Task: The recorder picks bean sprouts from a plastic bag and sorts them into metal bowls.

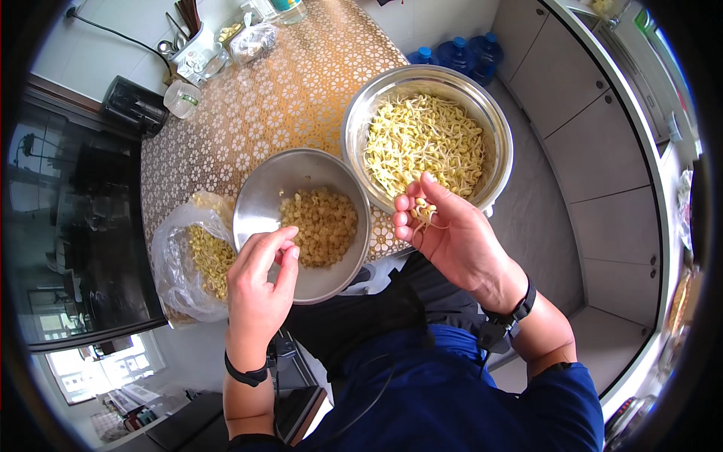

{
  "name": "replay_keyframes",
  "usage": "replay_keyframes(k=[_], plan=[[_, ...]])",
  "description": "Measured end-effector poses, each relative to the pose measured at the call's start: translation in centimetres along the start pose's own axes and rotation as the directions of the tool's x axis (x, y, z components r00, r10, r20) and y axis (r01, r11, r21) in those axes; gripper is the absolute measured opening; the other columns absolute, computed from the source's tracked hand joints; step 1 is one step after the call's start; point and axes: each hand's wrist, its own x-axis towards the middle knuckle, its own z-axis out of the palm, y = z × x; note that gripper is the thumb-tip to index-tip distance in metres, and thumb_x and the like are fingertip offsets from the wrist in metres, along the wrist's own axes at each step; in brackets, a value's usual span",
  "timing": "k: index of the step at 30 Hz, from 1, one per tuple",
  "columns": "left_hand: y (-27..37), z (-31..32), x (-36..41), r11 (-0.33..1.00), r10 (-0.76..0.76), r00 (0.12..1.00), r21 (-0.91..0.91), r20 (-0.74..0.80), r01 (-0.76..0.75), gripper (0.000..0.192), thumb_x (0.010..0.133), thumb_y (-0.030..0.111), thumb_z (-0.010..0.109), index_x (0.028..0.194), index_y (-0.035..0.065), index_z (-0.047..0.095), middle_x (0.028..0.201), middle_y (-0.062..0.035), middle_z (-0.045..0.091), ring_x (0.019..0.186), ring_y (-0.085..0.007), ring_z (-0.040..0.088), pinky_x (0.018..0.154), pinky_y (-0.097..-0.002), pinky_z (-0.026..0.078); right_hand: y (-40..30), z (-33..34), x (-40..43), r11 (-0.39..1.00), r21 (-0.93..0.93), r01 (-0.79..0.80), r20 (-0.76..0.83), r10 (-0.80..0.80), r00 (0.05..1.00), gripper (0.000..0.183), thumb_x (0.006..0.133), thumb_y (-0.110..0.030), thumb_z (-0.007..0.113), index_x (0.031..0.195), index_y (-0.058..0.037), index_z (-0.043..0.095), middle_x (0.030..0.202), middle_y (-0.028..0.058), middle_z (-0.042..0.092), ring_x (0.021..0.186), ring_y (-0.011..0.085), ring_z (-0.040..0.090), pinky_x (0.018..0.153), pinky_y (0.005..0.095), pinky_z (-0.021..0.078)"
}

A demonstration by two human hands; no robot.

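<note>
Several bean sprouts (pixel 423 212) with yellow heads and pale roots lie in my right hand (pixel 457 237), held in its curled fingers with the palm turned up. That hand is over the near rim of a wide steel basin (pixel 502 141), which holds a heap of bean sprouts (pixel 423 144). My left hand (pixel 262 277) hovers above the left side of a smaller steel bowl (pixel 257 198). Its thumb and fingertips are drawn close together; whether something small is between them cannot be made out. Small yellow-brown pieces (pixel 325 226), seemingly bean hulls, cover the bowl's bottom.
A clear plastic bag (pixel 175 260) of sprouts lies open left of the bowl. The table (pixel 282 101) has a flower-patterned cover. At its far left stand a glass cup (pixel 182 99), a black container (pixel 134 106) and a utensil holder (pixel 197 48). Blue water jugs (pixel 454 55) are beyond the basin.
</note>
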Motion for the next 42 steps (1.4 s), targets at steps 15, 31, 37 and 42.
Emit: replay_keyframes(k=[15, 31, 37, 42], plan=[[3.3, 1.3, 0.3, 0.978, 0.21, 0.978, -0.016, 0.021, -0.209, 0.024, 0.094, 0.002, 0.081, 0.117, 0.0047, 0.078, 0.098, -0.0096, 0.072, 0.083, -0.0289, 0.073, 0.074, -0.0418, 0.059, 2.1, 3.5, 0.3, 0.956, 0.076, -0.282, 0.146, 0.27, 0.952, 0.075, 0.12, -0.055, 0.035, 0.162, 0.006, 0.045, 0.161, 0.024, 0.058, 0.146, 0.033, 0.06, 0.126, 0.0481, 0.0472], [3.9, 1.6, 0.8, 0.956, 0.293, 0.952, -0.013, 0.092, -0.293, 0.022, 0.09, 0.003, 0.086, 0.111, 0.0022, 0.078, 0.107, -0.0095, 0.073, 0.092, -0.0292, 0.076, 0.078, -0.0408, 0.062, 3.1, 3.7, 0.1, 0.947, 0.033, -0.319, 0.158, 0.31, 0.938, 0.075, 0.118, -0.059, 0.041, 0.165, -0.0004, 0.044, 0.162, 0.0186, 0.058, 0.142, 0.0235, 0.061, 0.121, 0.0403, 0.0479], [3.2, 1.7, 0.6, 0.946, 0.319, 0.945, 0.029, 0.069, -0.322, 0.024, 0.092, 0.006, 0.083, 0.114, 0.0046, 0.073, 0.109, -0.0079, 0.072, 0.091, -0.0287, 0.075, 0.078, -0.0418, 0.06, 3.3, 3.4, 0.2, 0.946, 0.073, -0.317, 0.189, 0.299, 0.935, 0.074, 0.119, -0.057, 0.041, 0.164, 0.0013, 0.043, 0.16, 0.0195, 0.059, 0.14, 0.025, 0.062, 0.121, 0.0409, 0.0485], [3.6, 1.8, 0.9, 0.944, 0.329, 0.944, 0.014, 0.032, -0.33, 0.034, 0.094, 0.008, 0.082, 0.126, 0.0043, 0.074, 0.108, -0.0083, 0.071, 0.09, -0.0284, 0.074, 0.077, -0.0417, 0.06, 3.5, 2.7, 0.2, 0.945, 0.079, -0.316, 0.236, 0.291, 0.927, 0.073, 0.119, -0.056, 0.04, 0.163, 0.0024, 0.045, 0.151, 0.0166, 0.065, 0.137, 0.0252, 0.064, 0.12, 0.0415, 0.0492]])
